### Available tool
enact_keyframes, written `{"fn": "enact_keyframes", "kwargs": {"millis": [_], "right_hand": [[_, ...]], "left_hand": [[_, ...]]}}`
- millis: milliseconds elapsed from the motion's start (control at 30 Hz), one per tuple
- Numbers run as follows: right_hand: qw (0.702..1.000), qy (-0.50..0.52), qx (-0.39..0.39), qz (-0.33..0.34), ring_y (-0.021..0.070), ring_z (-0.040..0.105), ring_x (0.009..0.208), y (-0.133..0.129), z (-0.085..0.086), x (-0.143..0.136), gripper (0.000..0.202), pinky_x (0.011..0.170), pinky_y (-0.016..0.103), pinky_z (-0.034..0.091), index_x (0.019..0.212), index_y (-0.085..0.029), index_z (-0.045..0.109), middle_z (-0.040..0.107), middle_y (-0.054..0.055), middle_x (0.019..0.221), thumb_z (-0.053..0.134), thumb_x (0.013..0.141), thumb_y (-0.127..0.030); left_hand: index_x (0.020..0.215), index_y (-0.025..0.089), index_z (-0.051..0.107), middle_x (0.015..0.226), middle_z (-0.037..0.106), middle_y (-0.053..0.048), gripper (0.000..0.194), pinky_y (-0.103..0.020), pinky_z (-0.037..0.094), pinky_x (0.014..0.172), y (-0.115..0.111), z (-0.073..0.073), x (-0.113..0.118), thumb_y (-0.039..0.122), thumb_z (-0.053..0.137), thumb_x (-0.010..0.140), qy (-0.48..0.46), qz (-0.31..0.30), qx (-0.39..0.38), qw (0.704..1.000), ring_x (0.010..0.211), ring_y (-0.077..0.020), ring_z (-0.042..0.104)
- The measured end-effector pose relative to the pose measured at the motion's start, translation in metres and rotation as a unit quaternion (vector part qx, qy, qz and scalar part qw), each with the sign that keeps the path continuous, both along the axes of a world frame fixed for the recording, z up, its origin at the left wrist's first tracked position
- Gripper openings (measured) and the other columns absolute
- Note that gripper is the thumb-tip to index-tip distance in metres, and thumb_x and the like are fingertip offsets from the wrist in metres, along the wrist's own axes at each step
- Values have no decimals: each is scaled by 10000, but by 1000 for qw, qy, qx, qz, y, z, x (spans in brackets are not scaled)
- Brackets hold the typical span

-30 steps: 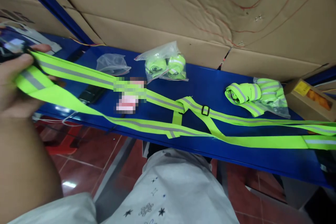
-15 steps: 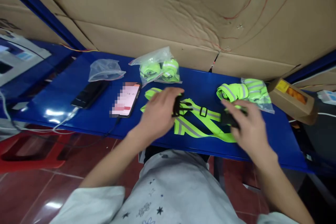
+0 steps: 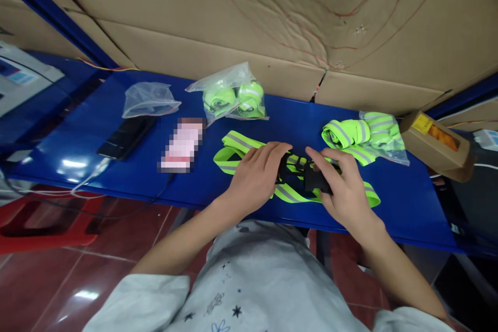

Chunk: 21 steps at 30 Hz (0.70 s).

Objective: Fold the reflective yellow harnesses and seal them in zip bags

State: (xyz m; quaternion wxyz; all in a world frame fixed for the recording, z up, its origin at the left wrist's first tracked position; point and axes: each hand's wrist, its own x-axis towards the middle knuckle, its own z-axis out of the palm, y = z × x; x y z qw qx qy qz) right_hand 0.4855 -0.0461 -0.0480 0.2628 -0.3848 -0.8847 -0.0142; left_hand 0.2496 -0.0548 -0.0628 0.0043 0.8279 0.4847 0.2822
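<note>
Fingers of the left hand are drawn together, closed on a black buckle part, and the lime reflective strap loops out on the blue table beside them, inside the front edge. Facing it, the right hand pinches the other buckle part, though I can't tell whether the two touch; farther right I have room before the cardboard box

Three bags, apparently two buckle halves
</note>
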Motion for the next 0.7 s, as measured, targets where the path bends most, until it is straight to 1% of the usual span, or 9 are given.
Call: {"fn": "enact_keyframes", "kwargs": {"millis": [67, 167, 300, 400, 500, 533, 600, 633, 700], "right_hand": [[1000, -11, 10, -8, 322, 569, 1134, -1, 1, -2, 1000, 962, 501, 537, 1676, -305, 251, 532, 149, 1292, 495, 766, 30], [999, -40, 22, -14, 320, 557, 1121, -2, 4, -1, 1015, 951, 494, 531, 1694, -294, 188, 534, 156, 1295, 489, 784, 40], [997, -66, 30, -15, 320, 559, 1118, -2, 4, -2, 1045, 925, 479, 531, 1707, -287, 115, 545, 161, 1296, 467, 787, 63], [996, -77, 37, -13, 316, 577, 1095, -1, 1, -8, 1036, 900, 469, 539, 1709, -266, 90, 564, 166, 1279, 454, 799, 72], [997, -70, 28, -9, 322, 595, 1091, -2, -2, -14, 1006, 903, 487, 551, 1708, -252, 80, 586, 173, 1267, 436, 823, 66], [998, -57, 10, -2, 327, 598, 1123, -3, -2, -15, 1001, 928, 502, 552, 1707, -256, 79, 586, 174, 1291, 436, 827, 58], [998, -9, -53, 20, 334, 580, 1241, -3, -1, -13, 990, 1009, 527, 542, 1700, -277, 100, 562, 168, 1380, 480, 836, 21], [995, 23, -97, 29, 330, 566, 1295, -2, 1, -10, 978, 1047, 529, 533, 1693, -290, 124, 549, 158, 1421, 531, 847, -17], [975, 90, -200, 45, 316, 571, 1334, 2, 5, -3, 969, 1084, 510, 531, 1673, -302, 181, 548, 143, 1457, 685, 861, -150]], "left_hand": [[1421, 146, 419, 1346, 658, -189, 555, -487, 558, 996, 0, -1, 2, 40, 419, 877, 2, 3, -1, 1000, 1245, -306, 661], [1420, 127, 438, 1337, 667, -202, 521, -482, 561, 984, 0, -1, 2, 39, 412, 907, 30, -1, 5, 1000, 1231, -313, 673], [1401, 99, 485, 1300, 687, -209, 473, -467, 561, 947, -1, -1, 4, 32, 391, 941, 63, -6, 36, 997, 1187, -320, 691], [1381, 76, 493, 1268, 701, -195, 433, -449, 560, 914, -2, -4, 10, 39, 394, 961, 75, -16, 66, 995, 1117, -314, 709], [1392, 58, 472, 1275, 694, -197, 456, -449, 554, 923, -2, -6, 14, 29, 409, 941, 74, -17, 65, 995, 1105, -316, 705], [1397, 60, 464, 1278, 691, -199, 477, -456, 552, 929, -1, -6, 14, 19, 411, 925, 71, -21, 56, 996, 1106, -318, 703], [1387, 80, 462, 1279, 686, -198, 513, -491, 546, 948, -1, -3, 10, 16, 439, 879, 48, -40, 25, 998, 1123, -333, 693], [1372, 100, 470, 1283, 682, -193, 525, -511, 540, 969, 0, 0, 8, 26, 468, 852, 19, -53, 5, 998, 1146, -339, 683], [1319, 161, 495, 1316, 663, -172, 527, -529, 516, 1042, 1, 7, 1, 54, 537, 804, -82, -79, -33, 993, 1236, -333, 644]]}}
